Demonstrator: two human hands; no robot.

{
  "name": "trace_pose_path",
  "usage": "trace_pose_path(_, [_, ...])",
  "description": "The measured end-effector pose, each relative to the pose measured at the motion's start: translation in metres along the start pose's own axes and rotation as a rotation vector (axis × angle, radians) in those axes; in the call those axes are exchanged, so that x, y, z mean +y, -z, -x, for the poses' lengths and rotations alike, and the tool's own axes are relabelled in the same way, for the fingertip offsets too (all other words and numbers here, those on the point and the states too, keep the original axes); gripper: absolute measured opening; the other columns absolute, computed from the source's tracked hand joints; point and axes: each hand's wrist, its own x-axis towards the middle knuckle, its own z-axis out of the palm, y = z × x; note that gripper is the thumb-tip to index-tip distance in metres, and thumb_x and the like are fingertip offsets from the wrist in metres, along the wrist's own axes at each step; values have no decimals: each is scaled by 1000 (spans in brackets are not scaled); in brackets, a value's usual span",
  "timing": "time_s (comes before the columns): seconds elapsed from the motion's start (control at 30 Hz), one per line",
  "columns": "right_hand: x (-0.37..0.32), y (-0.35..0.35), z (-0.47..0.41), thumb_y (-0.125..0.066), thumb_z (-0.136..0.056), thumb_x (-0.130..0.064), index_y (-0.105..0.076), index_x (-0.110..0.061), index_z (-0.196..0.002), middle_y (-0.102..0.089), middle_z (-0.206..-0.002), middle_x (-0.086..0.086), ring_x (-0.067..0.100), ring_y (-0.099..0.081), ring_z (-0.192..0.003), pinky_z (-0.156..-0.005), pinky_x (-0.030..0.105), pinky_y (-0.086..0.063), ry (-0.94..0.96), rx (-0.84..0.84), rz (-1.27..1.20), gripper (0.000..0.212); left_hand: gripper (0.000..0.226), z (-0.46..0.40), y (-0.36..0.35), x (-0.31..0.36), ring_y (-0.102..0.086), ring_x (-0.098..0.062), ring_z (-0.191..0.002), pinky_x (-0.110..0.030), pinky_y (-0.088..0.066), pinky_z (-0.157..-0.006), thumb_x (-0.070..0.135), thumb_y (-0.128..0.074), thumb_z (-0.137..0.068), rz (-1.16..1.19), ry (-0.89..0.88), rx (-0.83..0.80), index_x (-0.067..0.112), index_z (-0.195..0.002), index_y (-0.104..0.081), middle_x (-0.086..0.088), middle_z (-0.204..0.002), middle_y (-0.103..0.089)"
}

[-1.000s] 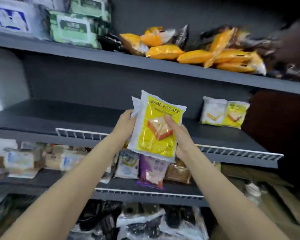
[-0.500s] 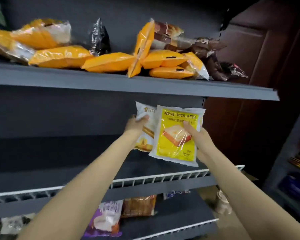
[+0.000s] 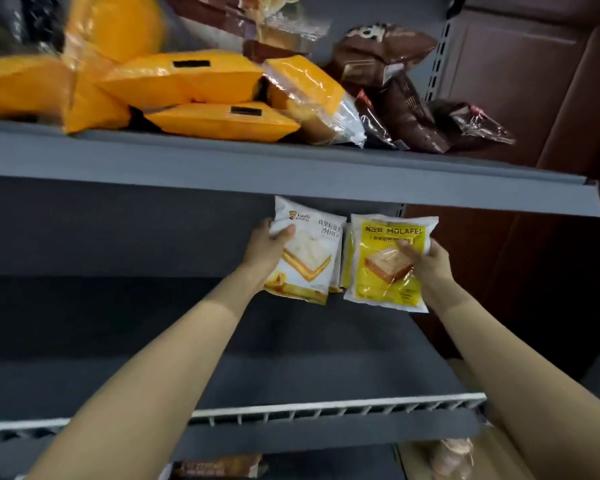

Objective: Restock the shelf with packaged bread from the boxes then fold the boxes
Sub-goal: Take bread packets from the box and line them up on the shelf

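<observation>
Grey shelf [image 3: 291, 358]; bread packs [image 3: 305, 258] in both hands.

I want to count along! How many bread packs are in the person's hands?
2 that I can see: a white pack in the left hand, a yellow pack in the right hand. Edges between them hint at more behind.

Bare forearms; no sleeves, unadorned hands
</observation>
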Motion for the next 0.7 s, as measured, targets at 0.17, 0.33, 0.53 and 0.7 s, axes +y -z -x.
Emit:
trace_pose_path(0.17, [15,-3,-43,-66,-87,-15,-58,-12,-91,-64,-85,4,27,-63,-89,-84,45,-52,-44,-105,-27,9,34,-7,-21,-7,-60,-23,-111,-42,-47,-100,31,-55,-94,105,73,31,13,-122,-51,-7,-122,-62])
trace_pose_path(0.33, [42,-9,-64,-66,-87,-13,-56,-14,-92,-63,-85,-2,17,-62,-80,-67,23,-52,22,-187,3,12,26,-12,-25,-14,-63,-9,-89,-14,-51,-66,30,-53,-95,93,111,68,16,-117,-50,4,-101,-65])
trace_pose_path(0.53, [65,-17,-58,-76,-77,-16,-38,-4,-135,-45,-127,19,32,-41,-115,-100,37,-36,351,117,531,71,33,-9,-34,-26,-63,-19,-104,-39,-49,-96,30,-57,-93,172,174,88,15,-123,-54,-3,-117,-66])
trace_pose_path(0.7, [59,-21,-56,-79,-60,-4,-46,-13,-132,-49,-126,27,43,-51,-111,-90,46,-48,914,81,993,80,32,-10,-46,-29,-66,-24,-102,-45,-53,-89,29,-57,-93,315,243,76,20,-123,-54,-6,-112,-68])
